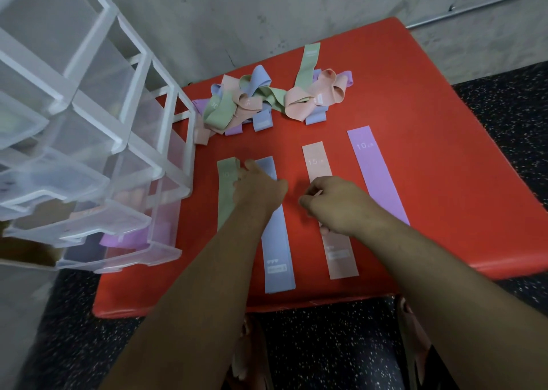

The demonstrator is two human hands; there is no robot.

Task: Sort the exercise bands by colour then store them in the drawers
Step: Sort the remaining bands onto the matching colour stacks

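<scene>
Head view shows four sorted bands laid flat on the red worktop point(430, 122), side by side, each with its long axis running from the near edge toward the far edge: green band point(226, 205) nearest the left edge, then blue band point(278, 241), pink band point(341, 256) and purple band point(376, 176). The left hand point(258, 189) lies across the far ends of the green and blue bands, fingers bent at the green one's inner edge. The right hand point(335, 204) sits curled over the middle of the pink band. Whether either hand actually pinches cloth cannot be told.

The unsorted tangle point(240, 105) lies straight beyond both hands, toward the far edge, with a second heap point(314, 93) to its right. The left hand is probably the nearer one to the tangle. The drawer unit point(124, 149) stands at the left edge.
</scene>
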